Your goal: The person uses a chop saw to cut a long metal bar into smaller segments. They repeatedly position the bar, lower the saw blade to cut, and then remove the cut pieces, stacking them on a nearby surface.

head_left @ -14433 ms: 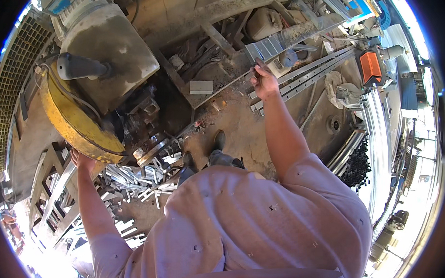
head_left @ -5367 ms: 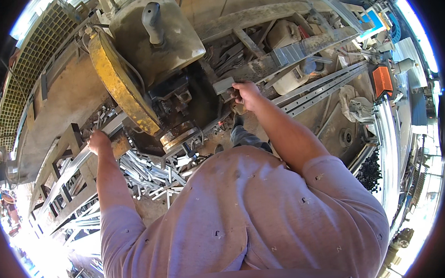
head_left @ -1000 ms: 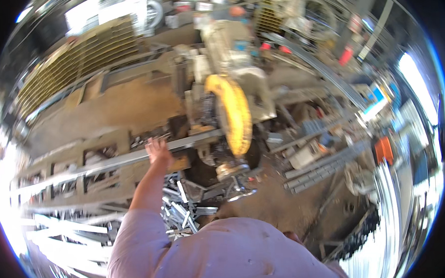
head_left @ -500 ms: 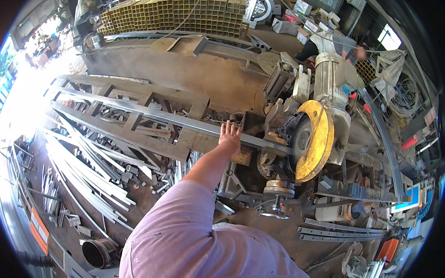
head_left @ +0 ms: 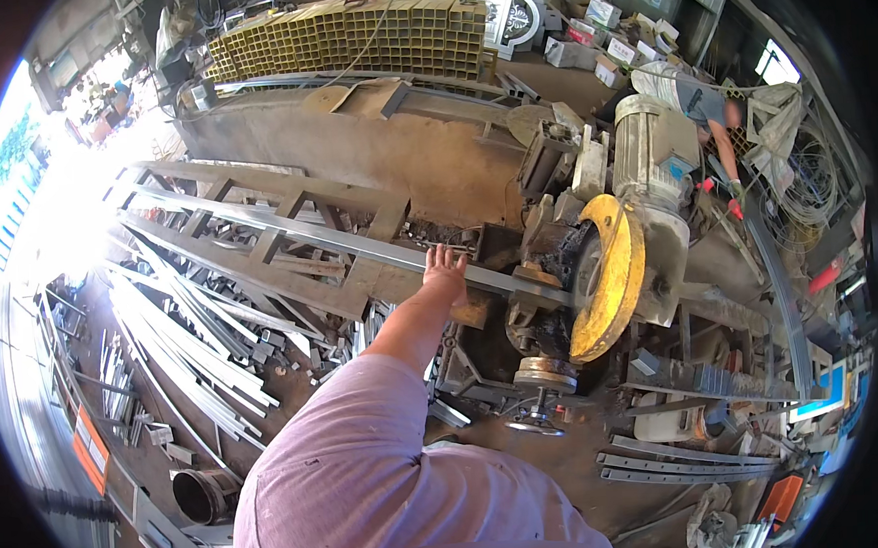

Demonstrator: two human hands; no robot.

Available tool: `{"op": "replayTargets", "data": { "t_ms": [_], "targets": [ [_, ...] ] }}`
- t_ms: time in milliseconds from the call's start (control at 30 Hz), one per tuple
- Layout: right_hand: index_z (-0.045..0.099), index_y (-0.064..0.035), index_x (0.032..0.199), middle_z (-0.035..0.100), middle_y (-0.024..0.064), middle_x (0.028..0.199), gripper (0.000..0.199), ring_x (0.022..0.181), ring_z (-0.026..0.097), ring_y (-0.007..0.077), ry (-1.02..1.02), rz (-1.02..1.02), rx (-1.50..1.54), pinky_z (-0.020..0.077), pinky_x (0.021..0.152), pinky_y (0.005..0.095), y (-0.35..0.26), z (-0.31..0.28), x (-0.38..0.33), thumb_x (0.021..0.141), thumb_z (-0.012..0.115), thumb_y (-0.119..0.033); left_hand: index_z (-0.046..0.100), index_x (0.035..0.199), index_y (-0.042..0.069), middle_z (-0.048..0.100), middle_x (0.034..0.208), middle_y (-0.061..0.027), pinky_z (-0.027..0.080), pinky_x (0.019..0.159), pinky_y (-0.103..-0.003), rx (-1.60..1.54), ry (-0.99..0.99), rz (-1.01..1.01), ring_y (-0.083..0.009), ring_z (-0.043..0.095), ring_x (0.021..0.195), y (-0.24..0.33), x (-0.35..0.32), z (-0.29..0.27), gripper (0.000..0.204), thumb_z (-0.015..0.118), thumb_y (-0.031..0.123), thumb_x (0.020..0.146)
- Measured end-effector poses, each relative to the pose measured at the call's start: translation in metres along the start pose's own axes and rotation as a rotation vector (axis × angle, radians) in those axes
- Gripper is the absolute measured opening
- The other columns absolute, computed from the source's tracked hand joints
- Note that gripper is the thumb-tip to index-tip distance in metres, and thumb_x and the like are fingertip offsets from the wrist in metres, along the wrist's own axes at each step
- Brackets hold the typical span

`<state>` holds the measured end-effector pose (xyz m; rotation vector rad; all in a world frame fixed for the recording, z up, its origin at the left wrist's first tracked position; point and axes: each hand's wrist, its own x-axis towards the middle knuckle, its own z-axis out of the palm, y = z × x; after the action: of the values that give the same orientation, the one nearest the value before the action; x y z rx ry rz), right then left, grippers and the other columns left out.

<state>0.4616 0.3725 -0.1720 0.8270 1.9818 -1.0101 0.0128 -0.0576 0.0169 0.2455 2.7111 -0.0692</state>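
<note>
My left hand (head_left: 445,276) lies on a long silver metal tube (head_left: 359,242), fingers slightly spread over its top. To the right, the tube runs into the clamp area of a cut-off saw. The saw has a curved yellow blade guard (head_left: 615,276) and a large grey motor (head_left: 652,147); most of its blade is hidden behind the guard. Below the clamp sits a handwheel (head_left: 536,425). A steel ladder-like frame (head_left: 383,218) supports the tube on the left. My right hand is out of view.
Loose metal strips (head_left: 192,344) and offcuts lie on the floor at left, near a round bucket (head_left: 204,495). Stacked yellow-edged square tubes (head_left: 351,43) stand at the back. A co-worker's arm (head_left: 725,152) reaches down at right, near a long metal bar (head_left: 774,269).
The view has turned slightly. The yellow guard and motor have shifted a little leftward against the bench. The co-worker's arm now stretches downward. My left hand stays on the tube.
</note>
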Motion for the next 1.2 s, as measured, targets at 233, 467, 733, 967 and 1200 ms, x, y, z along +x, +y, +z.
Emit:
{"op": "replayTargets", "data": {
  "t_ms": [233, 467, 733, 967, 1200],
  "targets": [
    [0.068, -0.0113, 0.100, 0.070, 0.0135, 0.093, 0.027, 0.092, 0.068, 0.0343, 0.011, -0.126, -0.110, 0.0535, 0.079, 0.0494, 0.063, -0.014, 0.002, 0.094, 0.055, -0.034, 0.008, 0.164, 0.015, 0.007, 0.170, -0.0183, 0.001, 0.125, -0.053, 0.058, -0.054, -0.058, -0.0372, 0.000, 0.157, 0.011, -0.002, -0.009, 0.110, 0.074, 0.032, 0.078],
    [0.068, -0.0109, 0.097, 0.070, 0.0150, 0.090, 0.027, 0.089, 0.068, 0.0362, 0.063, -0.430, -0.396, 0.0541, 0.077, 0.0507, 0.159, -0.012, -0.005, 0.092, 0.056, -0.035, 0.006, 0.164, 0.018, 0.006, 0.171, -0.0155, 0.001, 0.125, -0.053, 0.029, -0.092, -0.105, -0.0371, -0.002, 0.157, 0.024, -0.002, -0.019, 0.110, 0.073, 0.026, 0.077],
    [0.067, -0.0092, 0.091, 0.069, 0.0175, 0.084, 0.026, 0.082, 0.068, 0.0395, 0.226, -0.673, -0.467, 0.0541, 0.072, 0.0530, 0.197, -0.013, -0.008, 0.091, 0.057, -0.033, 0.013, 0.163, 0.016, 0.010, 0.170, -0.0155, 0.003, 0.126, -0.052, 0.038, 0.008, -0.127, -0.0367, 0.001, 0.157, 0.013, 0.007, -0.004, 0.104, 0.072, 0.037, 0.080],
    [0.066, -0.0075, 0.088, 0.068, 0.0120, 0.078, 0.024, 0.071, 0.068, 0.0271, 0.280, -0.560, -0.446, 0.0520, 0.060, 0.0446, 0.213, -0.012, -0.020, 0.094, 0.055, -0.027, 0.009, 0.164, 0.016, 0.010, 0.170, -0.0134, 0.007, 0.124, -0.056, 0.164, -0.037, -0.126, -0.0379, 0.003, 0.157, 0.019, 0.015, -0.002, 0.119, 0.078, 0.055, 0.074],
    [0.068, -0.0097, 0.111, 0.068, 0.0066, 0.087, 0.029, 0.069, 0.063, 0.0198, 0.089, 0.283, 0.823, 0.0490, 0.057, 0.0381, 0.197, -0.001, -0.045, 0.096, 0.065, -0.034, 0.006, 0.163, 0.017, 0.005, 0.171, -0.0137, 0.004, 0.126, -0.050, 0.146, -0.043, -0.175, -0.0347, 0.000, 0.158, 0.018, 0.022, 0.008, 0.110, 0.077, 0.033, 0.080]
  ]
}}
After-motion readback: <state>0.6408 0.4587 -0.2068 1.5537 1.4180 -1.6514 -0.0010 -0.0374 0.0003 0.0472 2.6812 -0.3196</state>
